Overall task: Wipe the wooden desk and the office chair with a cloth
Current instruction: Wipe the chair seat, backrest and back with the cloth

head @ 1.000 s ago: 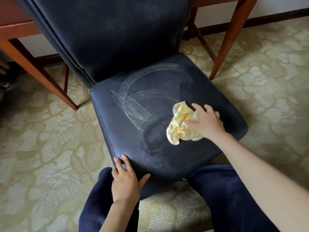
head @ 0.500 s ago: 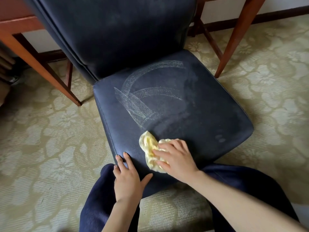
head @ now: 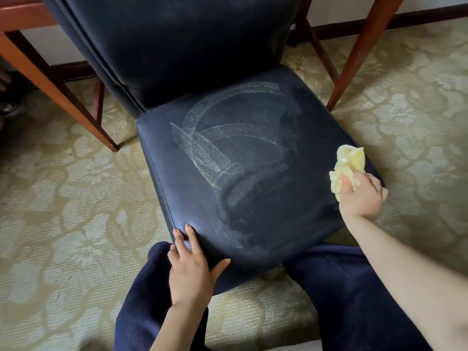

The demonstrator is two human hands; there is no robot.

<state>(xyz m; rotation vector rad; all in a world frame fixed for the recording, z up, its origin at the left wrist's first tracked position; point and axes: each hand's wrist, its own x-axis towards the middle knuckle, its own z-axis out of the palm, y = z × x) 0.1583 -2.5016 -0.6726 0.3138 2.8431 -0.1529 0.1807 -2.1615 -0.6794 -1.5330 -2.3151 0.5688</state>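
A dark navy office chair point(head: 253, 198) stands in front of me, its seat streaked with pale dusty arcs at the middle left. A crumpled yellow cloth point(head: 347, 163) lies against the seat's right edge, and my right hand point(head: 362, 196) grips it from below. My left hand point(head: 190, 269) rests on the seat's front left corner, fingers straight and thumb spread along the front edge. The wooden desk point(head: 22, 13) shows only as a strip at the top left, behind the backrest.
Reddish wooden desk legs point(head: 58, 89) slant down left of the chair, and another leg point(head: 354, 54) stands to its right. Patterned beige carpet point(head: 63, 211) covers the floor. My knees in dark trousers point(head: 342, 300) flank the seat's front. A dark baseboard point(head: 417, 19) runs along the wall.
My right hand swept the cloth from the seat's right side to its front left, then back across to the right edge. My left hand stayed on the front corner.
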